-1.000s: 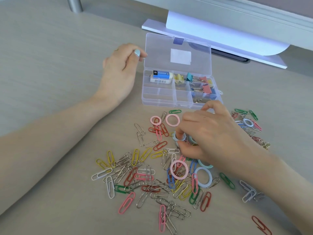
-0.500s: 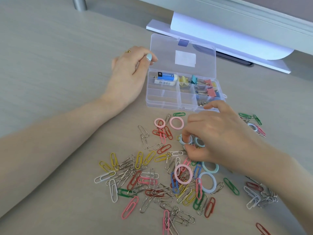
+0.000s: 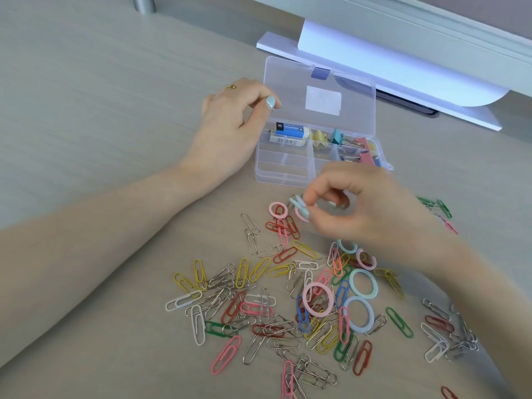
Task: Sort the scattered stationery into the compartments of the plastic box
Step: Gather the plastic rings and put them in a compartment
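Observation:
A clear plastic box with its lid open lies on the desk. It holds an eraser at the back left and coloured binder clips at the right. My left hand rests against the box's left side, fingers curled. My right hand hovers just in front of the box, pinching small pale blue rings between thumb and fingers. Many coloured paper clips and pastel rings lie scattered on the desk below.
A white monitor stand with a curled paper sheet sits behind the box. A metal post stands at the back left. More paper clips lie at the right, under my forearm.
My right hand has lifted off the pile with small blue rings pinched in it and moved toward the box. The left hand stays beside the box.

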The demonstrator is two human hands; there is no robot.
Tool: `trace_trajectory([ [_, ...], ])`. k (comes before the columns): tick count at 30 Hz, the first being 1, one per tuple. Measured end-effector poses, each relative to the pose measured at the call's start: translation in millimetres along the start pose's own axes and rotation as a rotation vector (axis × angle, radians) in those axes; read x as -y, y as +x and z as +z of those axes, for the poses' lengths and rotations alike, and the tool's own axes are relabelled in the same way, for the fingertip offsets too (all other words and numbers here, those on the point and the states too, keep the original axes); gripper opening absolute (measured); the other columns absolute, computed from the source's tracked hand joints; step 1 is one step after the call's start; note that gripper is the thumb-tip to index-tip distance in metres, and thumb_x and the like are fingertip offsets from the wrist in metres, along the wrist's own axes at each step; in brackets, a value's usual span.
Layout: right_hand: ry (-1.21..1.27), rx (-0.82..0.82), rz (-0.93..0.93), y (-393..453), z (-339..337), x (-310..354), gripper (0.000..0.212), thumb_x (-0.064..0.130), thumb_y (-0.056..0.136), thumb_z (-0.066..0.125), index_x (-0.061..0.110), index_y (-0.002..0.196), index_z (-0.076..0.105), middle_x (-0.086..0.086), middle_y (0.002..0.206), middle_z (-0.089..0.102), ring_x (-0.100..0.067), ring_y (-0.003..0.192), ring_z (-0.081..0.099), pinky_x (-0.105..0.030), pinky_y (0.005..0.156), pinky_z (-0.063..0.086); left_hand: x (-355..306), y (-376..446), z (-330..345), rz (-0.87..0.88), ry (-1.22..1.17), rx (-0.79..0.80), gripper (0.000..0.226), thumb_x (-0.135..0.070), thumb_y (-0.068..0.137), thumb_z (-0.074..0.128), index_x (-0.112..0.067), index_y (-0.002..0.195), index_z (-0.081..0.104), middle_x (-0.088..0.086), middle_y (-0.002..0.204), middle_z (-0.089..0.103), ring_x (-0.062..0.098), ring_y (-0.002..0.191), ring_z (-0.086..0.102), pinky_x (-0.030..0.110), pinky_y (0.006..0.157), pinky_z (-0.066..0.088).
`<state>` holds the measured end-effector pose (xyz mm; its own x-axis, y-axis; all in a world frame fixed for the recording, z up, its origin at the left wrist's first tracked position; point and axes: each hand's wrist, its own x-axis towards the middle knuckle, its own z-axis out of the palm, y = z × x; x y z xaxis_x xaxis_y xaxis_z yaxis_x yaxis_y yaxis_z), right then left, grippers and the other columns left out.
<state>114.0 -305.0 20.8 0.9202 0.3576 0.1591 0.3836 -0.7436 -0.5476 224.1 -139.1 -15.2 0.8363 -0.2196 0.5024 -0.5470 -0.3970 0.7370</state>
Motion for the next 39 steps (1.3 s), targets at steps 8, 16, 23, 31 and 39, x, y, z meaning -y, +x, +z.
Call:
trace_trajectory([
  [8,-0.524,0.091,-0.170,20.9,15.8,3.6,0.024,0.038,0.072,0.042,0.025,0.071,0.063,0.014,0.062,0.039,-0.008,0.059,0.040,-0.034,0.084,0.027,0.8,0.0,-0.3,0.005,-0.005,-0.008,0.019,-0.017,0.089,0.041,-0.018,0.087,0.061,-0.020,0.084,0.055,0.005,0.087,0.052,0.049,0.091,0.037],
  [16,-0.531,0.157,-0.160,25.9,16.7,4.0,0.015,0.032,0.070,0.052,0.023,0.073,0.063,0.014,0.063,0.040,-0.009,0.061,0.040,-0.038,0.087,0.027,-0.2,0.4,-0.2,0.015,0.005,-0.011,0.020,-0.018,0.090,0.042,-0.016,0.087,0.061,-0.017,0.084,0.055,0.006,0.087,0.051,0.048,0.091,0.038],
  [23,-0.366,0.016,-0.051,12.7,-12.3,-3.7,0.011,0.039,0.067,0.046,0.031,0.069,0.053,0.019,0.057,0.035,-0.003,0.059,0.038,-0.025,0.084,0.027,0.0,-1.3,-0.5,0.023,0.009,-0.012,0.020,-0.019,0.090,0.042,-0.016,0.087,0.061,-0.019,0.084,0.055,0.006,0.088,0.052,0.047,0.091,0.038],
  [31,-0.369,0.022,0.049,-63.0,-20.6,-23.0,0.002,0.036,0.072,0.051,0.034,0.073,0.052,0.022,0.060,0.035,-0.003,0.056,0.037,-0.025,0.085,0.030,0.3,-1.0,1.8,0.063,0.032,0.000,0.021,-0.017,0.090,0.043,-0.009,0.091,0.062,-0.006,0.088,0.058,0.006,0.084,0.051,0.018,0.080,0.036],
  [39,-0.384,0.005,0.073,-53.9,-8.5,-25.6,0.013,0.039,0.071,0.046,0.032,0.074,0.056,0.021,0.063,0.039,-0.001,0.059,0.040,-0.021,0.083,0.025,-3.9,-7.9,3.8,0.079,0.026,0.024,0.020,-0.014,0.090,0.043,-0.006,0.090,0.061,-0.006,0.087,0.059,-0.002,0.084,0.051,0.010,0.079,0.035],
])
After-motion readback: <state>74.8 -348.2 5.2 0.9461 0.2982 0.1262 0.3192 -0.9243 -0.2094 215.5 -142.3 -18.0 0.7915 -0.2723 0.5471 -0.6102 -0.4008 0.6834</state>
